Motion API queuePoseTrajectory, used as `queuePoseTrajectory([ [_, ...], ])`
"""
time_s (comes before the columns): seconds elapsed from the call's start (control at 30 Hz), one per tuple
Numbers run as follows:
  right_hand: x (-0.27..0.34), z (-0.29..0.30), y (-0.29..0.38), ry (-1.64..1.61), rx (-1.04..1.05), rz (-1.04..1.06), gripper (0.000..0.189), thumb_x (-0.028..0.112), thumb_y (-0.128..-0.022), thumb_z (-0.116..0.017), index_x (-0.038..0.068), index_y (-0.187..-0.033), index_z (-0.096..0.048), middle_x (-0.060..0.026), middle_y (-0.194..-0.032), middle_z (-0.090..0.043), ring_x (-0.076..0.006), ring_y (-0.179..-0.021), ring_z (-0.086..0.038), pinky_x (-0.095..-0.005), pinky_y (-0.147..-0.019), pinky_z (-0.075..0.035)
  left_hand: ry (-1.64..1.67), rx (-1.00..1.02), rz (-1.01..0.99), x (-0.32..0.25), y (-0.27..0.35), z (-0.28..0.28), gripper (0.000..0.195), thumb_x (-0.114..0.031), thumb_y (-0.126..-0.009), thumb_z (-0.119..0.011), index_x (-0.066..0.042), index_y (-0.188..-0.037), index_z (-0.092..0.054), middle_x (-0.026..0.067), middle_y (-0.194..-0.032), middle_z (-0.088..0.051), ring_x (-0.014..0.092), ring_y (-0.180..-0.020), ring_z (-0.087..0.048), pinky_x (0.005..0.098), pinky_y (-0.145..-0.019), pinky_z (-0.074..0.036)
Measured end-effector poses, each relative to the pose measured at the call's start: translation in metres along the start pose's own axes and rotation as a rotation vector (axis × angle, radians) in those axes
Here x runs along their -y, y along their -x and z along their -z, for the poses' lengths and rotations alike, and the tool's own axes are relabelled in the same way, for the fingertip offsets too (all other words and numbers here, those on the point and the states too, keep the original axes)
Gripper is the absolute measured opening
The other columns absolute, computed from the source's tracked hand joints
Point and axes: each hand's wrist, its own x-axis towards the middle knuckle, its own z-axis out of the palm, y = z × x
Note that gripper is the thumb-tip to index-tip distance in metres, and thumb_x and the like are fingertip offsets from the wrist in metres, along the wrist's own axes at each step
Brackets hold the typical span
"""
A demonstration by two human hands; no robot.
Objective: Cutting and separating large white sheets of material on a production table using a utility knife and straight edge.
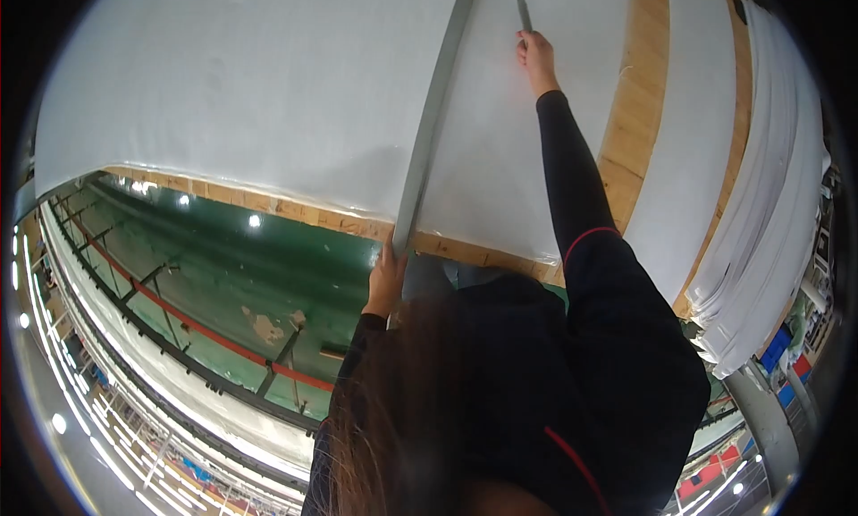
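Note:
A long grey straight bar (432, 114) lies across the white sheet material (268, 94) that covers the table. My left hand (387, 278) grips the near end of this bar at the table's front edge. To the right of the bar, my right hand (538, 57) is stretched out over the sheet. It holds a slim grey flat tool (524, 12), whose tip points away from me. I cannot tell exactly what tool it is. My fingers hide its lower part.
Bare wooden strips (637, 107) of the tabletop show on the right. Gathered white fabric (757, 201) hangs at the far right end. A glossy green floor (268, 268) lies below the edge. Another long table with a red rail (201, 328) stands at lower left.

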Motion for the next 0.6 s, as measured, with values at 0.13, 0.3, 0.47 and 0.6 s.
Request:
queuePoseTrajectory([
  [0.13, 0.007, -0.004, 0.008, -0.002, 0.028, 0.009, 0.02, 0.024, -0.086, -0.052, 0.004, -0.086, -0.053, 0.0025, -0.052, -0.038, -0.0067, -0.04, -0.033, -0.0227, -0.037, -0.025, 0.036, -0.001, 0.003, -0.002, -0.002, 0.001, 0.058, -0.026, -0.089, -0.05, -0.014, -0.14, -0.025, 0.0277, -0.116, -0.052, 0.047, -0.099, -0.052, 0.0499, -0.079, -0.045],
  [0.3, 0.009, -0.007, 0.012, 0.035, -0.033, 0.0, 0.021, 0.023, -0.087, -0.053, 0.003, -0.093, -0.053, 0.0033, -0.053, -0.039, -0.0057, -0.042, -0.034, -0.022, -0.038, -0.025, 0.004, -0.023, -0.022, -0.006, -0.001, 0.003, 0.056, -0.027, -0.09, -0.049, -0.014, -0.139, -0.025, 0.0261, -0.115, -0.053, 0.045, -0.099, -0.053, 0.0506, -0.078, -0.046],
  [0.47, 0.01, -0.017, 0.021, 0.079, -0.051, 0.121, 0.028, 0.023, -0.085, -0.06, 0.002, -0.101, -0.049, 0.0024, -0.055, -0.042, -0.0052, -0.043, -0.037, -0.0214, -0.038, -0.028, -0.081, -0.096, 0.002, -0.008, 0.001, -0.002, 0.055, -0.028, -0.09, -0.048, -0.013, -0.138, -0.027, 0.0255, -0.114, -0.053, 0.044, -0.098, -0.055, 0.0518, -0.076, -0.046],
  [0.6, 0.009, -0.014, 0.054, 0.083, 0.025, 0.102, 0.03, 0.025, -0.086, -0.062, 0.003, -0.103, -0.049, 0.0022, -0.056, -0.044, -0.005, -0.044, -0.038, -0.0203, -0.039, -0.031, -0.166, -0.291, 0.003, -0.006, -0.002, 0.006, 0.05, -0.026, -0.089, -0.05, -0.01, -0.134, -0.033, 0.0223, -0.112, -0.053, 0.041, -0.094, -0.056, 0.0492, -0.077, -0.045],
])
